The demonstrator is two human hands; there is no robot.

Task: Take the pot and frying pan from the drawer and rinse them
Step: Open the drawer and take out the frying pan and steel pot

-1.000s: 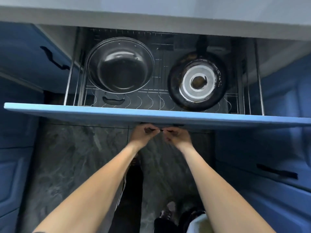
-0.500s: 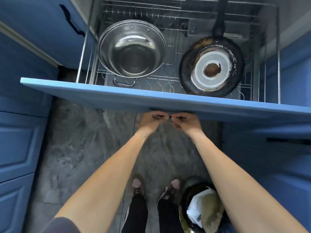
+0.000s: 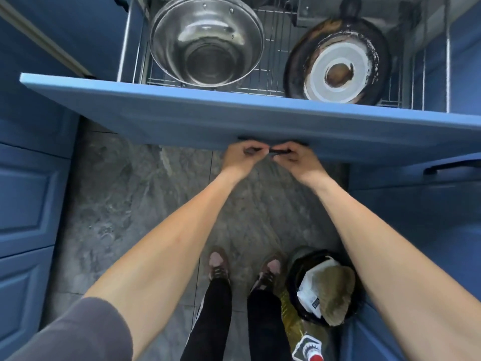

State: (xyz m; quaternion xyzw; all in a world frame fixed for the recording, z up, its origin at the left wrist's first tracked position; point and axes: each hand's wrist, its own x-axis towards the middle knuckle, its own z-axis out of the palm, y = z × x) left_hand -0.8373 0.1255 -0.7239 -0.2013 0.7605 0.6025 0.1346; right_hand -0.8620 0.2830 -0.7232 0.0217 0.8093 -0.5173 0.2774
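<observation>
Left hand [image 3: 240, 158]: grip curled around the black bar handle [image 3: 276, 151] under the blue drawer front [image 3: 208, 115], fingers mostly hidden.
Right hand [image 3: 299, 160]: grip clenched on the same handle, just beside the left hand.
Pot: round shiny steel pot [image 3: 207, 40] standing open side up at the left of the wire rack [image 3: 276, 53] inside the pulled-out drawer.
Frying pan: blackened round frying pan [image 3: 338, 69] lying bottom up at the rack's right, handle toward the back.
Room: blue cabinet doors [image 3: 28, 194] on both sides; grey marbled floor tiles [image 3: 112, 204]; black waste bin [image 3: 322, 287] near the person's right shoe [image 3: 268, 269]; a yellowish bottle [image 3: 304, 337] beside it.
</observation>
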